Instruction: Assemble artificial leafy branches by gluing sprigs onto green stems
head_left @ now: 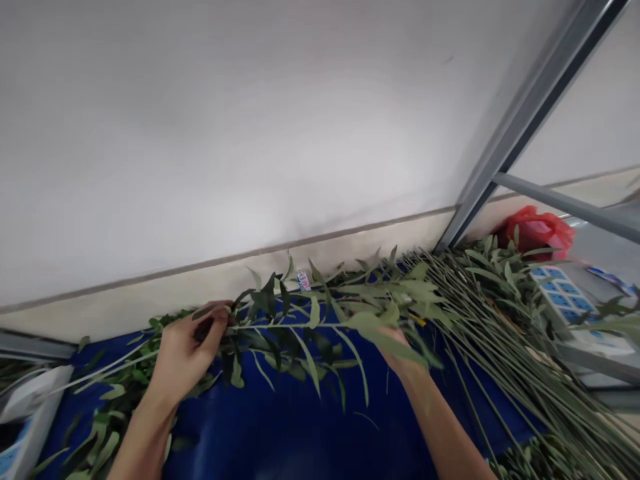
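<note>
Pinches a leafy branch between thumb and bent fingers of the left hand, with the wrist angled up and inward. Reaches into the same leaves with the right hand, forearm slanting in from the lower right; cannot tell its grip behind the foliage. Holds the branch roughly level above a blue sheet, apparently partway through handling it, with more long stems lying unheld to the right and loose greenery beside the left forearm. Cannot tell how many are finished. Farther out, shows a red bag, a metal frame and a pale wall.
</note>
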`<state>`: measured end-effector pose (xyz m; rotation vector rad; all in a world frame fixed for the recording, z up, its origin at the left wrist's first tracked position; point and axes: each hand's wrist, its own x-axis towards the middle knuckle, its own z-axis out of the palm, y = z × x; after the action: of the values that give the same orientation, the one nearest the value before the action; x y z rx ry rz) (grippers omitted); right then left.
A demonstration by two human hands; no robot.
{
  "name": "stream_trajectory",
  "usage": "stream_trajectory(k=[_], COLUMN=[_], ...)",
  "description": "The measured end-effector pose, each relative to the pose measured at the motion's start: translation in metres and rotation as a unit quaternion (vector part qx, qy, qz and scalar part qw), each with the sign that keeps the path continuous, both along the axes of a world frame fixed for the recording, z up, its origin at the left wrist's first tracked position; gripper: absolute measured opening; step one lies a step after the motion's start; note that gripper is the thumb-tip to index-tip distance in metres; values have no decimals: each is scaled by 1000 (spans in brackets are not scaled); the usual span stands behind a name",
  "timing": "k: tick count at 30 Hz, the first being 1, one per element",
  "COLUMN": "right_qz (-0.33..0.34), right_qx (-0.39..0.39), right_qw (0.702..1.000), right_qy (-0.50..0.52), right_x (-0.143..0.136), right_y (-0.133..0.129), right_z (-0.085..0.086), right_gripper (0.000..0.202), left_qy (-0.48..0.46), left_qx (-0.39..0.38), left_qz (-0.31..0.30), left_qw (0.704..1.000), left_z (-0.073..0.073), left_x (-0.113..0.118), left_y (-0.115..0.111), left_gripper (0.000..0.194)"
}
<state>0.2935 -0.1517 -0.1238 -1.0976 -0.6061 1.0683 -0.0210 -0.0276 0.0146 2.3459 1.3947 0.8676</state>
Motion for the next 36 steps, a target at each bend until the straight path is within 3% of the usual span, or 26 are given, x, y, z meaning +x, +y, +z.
stream_trajectory(k=[6,10,12,14,18,22,26,28,31,36], right_qz=[56,150,183,204,225,234,221,175,107,143], right_qx=[10,34,62,92,136,148,133,101,53,25], right_qw=[998,983,970,956,937,940,954,966,959,923], right_qy=[-27,-103,-145,-188,-230,-198,-151,-161,-255,-356], right_x=[-20,-47,-56,-60,-64,-71,-71,-63,-43,-25], right_y=[-1,2,4,6,11,8,-4,-14,-32,-53], right_z=[-2,19,38,58,93,110,110,108,110,122], right_gripper=[52,36,40,53,63,56,40,39,40,42], left_qy=[52,-76,-145,-245,-443,-598,-697,-696,-649,-584], left_qx=[-12,-105,-179,-255,-316,-269,-210,-217,-262,-315], left_qz=[-18,-103,-153,-187,-156,-134,-117,-101,-105,-117], left_qw=[998,986,961,916,824,743,675,677,707,739], left_z=[74,105,114,121,130,121,93,78,57,32], left_x=[41,82,102,119,141,151,150,143,131,119], left_y=[-1,0,-1,-4,-17,-32,-46,-54,-67,-84], left_gripper=[37,24,25,23,25,19,7,7,11,13])
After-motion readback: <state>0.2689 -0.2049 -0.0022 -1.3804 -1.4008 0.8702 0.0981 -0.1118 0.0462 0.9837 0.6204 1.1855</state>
